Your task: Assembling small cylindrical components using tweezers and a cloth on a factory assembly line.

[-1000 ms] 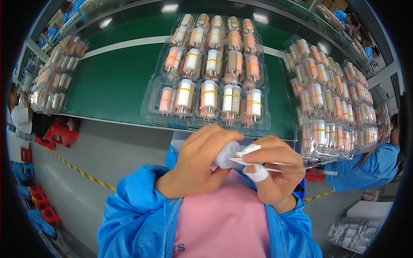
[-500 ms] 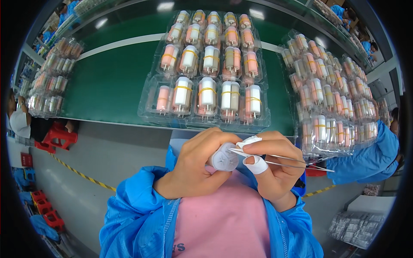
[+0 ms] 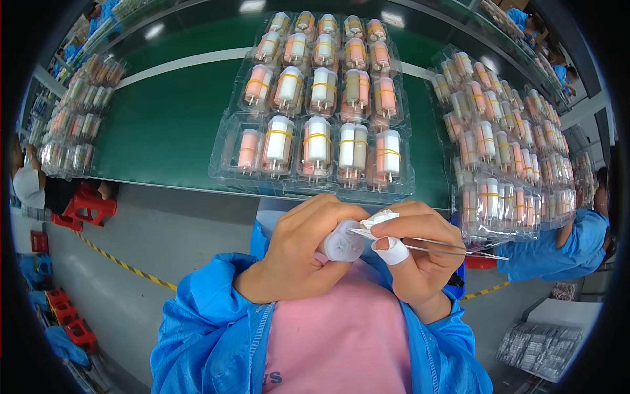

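Close to my chest, my left hand point(image 3: 298, 248) is wrapped round a whitish translucent cylindrical piece point(image 3: 342, 244), its round end turned toward my right hand. My right hand point(image 3: 420, 246) pinches a pair of metal tweezers point(image 3: 453, 248), whose tips meet the end of that piece. A crumpled bit of white tissue point(image 3: 380, 218) is also between the right fingers. White tape point(image 3: 394, 251) wraps the right thumb. Just beyond my hands, a clear plastic tray point(image 3: 223, 167) holds rows of white, pink and grey cylinders with metal pins, banded in yellow.
The trays stand on a green worktable point(image 3: 164, 131). More filled trays point(image 3: 502, 226) are stacked at right, and others point(image 3: 69, 157) at far left. A person in a blue sleeve point(image 3: 551, 240) sits at right. Red stools point(image 3: 92, 207) stand on the grey floor at left.
The hands stay almost in place. The cylinder's end has turned slightly and the tweezers have shifted a little at it. The person at right has moved their arm.
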The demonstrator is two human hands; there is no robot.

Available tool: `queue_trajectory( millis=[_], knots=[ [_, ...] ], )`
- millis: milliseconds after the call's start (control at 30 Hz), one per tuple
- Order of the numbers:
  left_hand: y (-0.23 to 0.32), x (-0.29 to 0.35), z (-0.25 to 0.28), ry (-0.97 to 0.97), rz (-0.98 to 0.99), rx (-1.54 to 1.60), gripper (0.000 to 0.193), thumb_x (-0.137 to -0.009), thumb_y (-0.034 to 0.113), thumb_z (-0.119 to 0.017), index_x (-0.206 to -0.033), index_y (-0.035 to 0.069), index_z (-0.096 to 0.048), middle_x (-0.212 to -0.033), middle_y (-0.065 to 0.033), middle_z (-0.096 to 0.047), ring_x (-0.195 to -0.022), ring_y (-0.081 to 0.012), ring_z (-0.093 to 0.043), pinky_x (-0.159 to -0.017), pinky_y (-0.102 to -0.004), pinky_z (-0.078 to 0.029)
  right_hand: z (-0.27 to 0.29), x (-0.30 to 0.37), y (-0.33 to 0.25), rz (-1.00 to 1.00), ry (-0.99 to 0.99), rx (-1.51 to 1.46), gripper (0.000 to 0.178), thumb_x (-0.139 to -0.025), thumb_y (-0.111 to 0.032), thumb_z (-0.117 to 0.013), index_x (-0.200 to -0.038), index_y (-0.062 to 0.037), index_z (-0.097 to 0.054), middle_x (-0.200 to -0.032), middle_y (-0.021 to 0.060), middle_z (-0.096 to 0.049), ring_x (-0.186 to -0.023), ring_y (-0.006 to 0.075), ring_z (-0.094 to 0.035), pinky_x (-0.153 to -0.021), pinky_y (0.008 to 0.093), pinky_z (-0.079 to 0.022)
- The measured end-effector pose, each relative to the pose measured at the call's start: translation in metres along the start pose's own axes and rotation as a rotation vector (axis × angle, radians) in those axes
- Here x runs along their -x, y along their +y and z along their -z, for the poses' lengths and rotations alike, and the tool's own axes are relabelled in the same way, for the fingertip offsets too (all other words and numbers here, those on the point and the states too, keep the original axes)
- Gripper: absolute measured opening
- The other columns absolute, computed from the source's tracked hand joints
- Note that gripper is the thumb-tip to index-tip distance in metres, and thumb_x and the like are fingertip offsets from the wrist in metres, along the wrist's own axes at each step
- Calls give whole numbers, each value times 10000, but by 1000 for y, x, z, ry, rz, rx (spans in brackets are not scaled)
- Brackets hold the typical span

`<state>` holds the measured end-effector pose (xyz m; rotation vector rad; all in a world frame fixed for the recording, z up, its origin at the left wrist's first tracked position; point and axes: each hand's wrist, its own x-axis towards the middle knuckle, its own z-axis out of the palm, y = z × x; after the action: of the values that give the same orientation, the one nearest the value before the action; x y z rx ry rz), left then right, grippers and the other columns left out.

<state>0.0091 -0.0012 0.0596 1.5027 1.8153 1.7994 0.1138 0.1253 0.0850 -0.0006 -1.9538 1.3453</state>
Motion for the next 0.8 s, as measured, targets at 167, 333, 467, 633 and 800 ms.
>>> queue_trajectory(
  millis=[167,333,467,633,800],
  knots=[
    [0,-1,0,-8,-19,-18,341,-619,-29,-680,-946,3,-590,-777,-119,-585,-658,-258,-554,-570,-328,-435,0,1,2,-23,17,-51,149,-696,14,-720,-838,2,-678,-775,126,-673,-669,189,-649,-585,264,-514],
    [1,-1,1,-14,-13,-26,350,-613,-30,-682,-950,2,-594,-777,-120,-587,-658,-261,-558,-569,-330,-438,1,0,3,-2,0,-47,148,-693,19,-719,-834,3,-677,-775,128,-674,-684,193,-656,-595,264,-520],
    [0,-2,-1,-3,-23,-37,365,-604,-33,-682,-958,-1,-597,-777,-123,-590,-657,-263,-564,-568,-332,-444,2,0,4,-8,-1,-36,145,-690,14,-721,-828,2,-679,-782,127,-679,-684,200,-659,-597,269,-524],
    [-1,-2,-2,-20,-25,-55,377,-600,-35,-682,-966,-5,-597,-770,-124,-589,-645,-266,-565,-560,-330,-445,4,0,6,9,-2,-39,139,-683,6,-726,-815,1,-684,-780,112,-682,-679,207,-660,-593,274,-526],
    [-1,-4,-2,-19,-26,-48,383,-595,-37,-680,-968,-3,-599,-772,-124,-591,-634,-266,-565,-550,-330,-444,5,-1,7,9,-6,-38,144,-679,7,-724,-818,-9,-690,-780,105,-681,-687,209,-660,-598,276,-529]
  ],
)
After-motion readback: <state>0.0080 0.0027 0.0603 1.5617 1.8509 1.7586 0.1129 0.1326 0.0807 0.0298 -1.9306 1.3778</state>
